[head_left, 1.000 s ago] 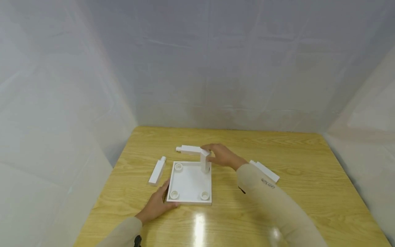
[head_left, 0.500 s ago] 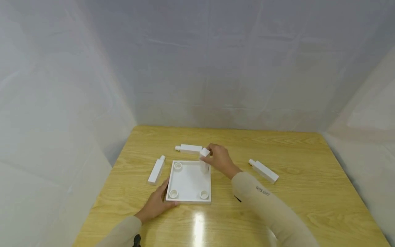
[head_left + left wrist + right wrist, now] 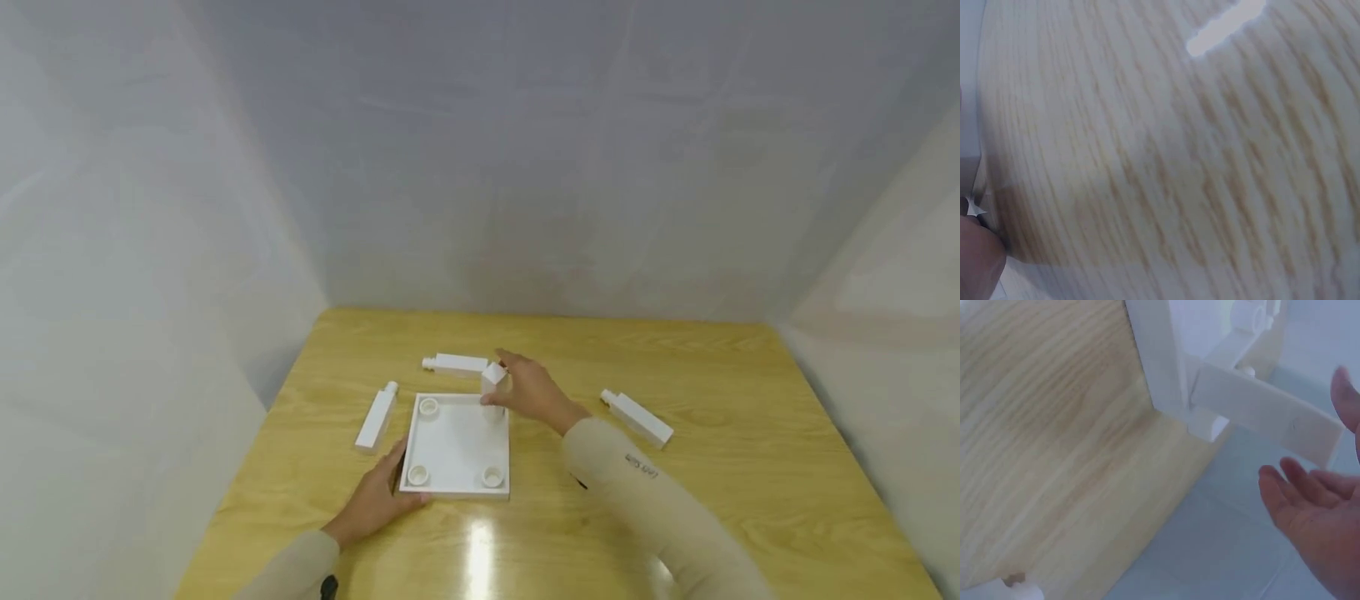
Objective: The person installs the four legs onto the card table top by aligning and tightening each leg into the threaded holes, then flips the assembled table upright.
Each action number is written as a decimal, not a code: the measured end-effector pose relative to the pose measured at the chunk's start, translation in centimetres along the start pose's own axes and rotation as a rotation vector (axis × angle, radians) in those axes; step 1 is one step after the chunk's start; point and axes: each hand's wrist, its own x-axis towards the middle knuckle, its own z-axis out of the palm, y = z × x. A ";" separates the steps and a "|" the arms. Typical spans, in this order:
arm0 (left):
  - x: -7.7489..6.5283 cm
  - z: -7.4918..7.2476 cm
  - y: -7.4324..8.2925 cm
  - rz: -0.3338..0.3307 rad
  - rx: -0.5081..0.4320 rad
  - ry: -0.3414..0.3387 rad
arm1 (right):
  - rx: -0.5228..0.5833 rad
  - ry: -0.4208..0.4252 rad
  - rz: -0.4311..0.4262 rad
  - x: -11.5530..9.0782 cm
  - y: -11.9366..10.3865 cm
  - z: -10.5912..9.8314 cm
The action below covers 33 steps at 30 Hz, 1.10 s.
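A white square panel with a raised rim lies on the wooden table, with round sockets showing at three corners. At its far right corner a white square leg stands upright. My right hand is around this leg, thumb on the near side and fingers behind. In the right wrist view, the thumb and loosely bent fingers are spread apart on either side of the leg's free end. My left hand holds the near left corner, thumb along the front edge and fingers along the left side.
Loose white legs with narrow round ends lie around the panel: one leg to the left, another leg behind it, a third leg to the right. Pale sheeting walls the table at the back and both sides.
My right hand has shifted around the upright leg; its thumb has come to the near side and lower, and its fingers have spread. The leg's top looks slightly turned. My left hand stays at the corner.
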 end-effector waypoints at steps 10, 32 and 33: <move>0.2 0.1 0.5 0.009 -0.019 0.002 | -0.029 -0.162 -0.133 1.0 1.1 -2.0; 0.2 0.0 0.3 -0.029 -0.031 -0.016 | 0.036 0.246 0.089 -0.9 -0.2 1.2; 0.2 0.0 0.2 -0.027 -0.034 -0.014 | 0.040 0.245 0.085 -0.9 -0.1 1.3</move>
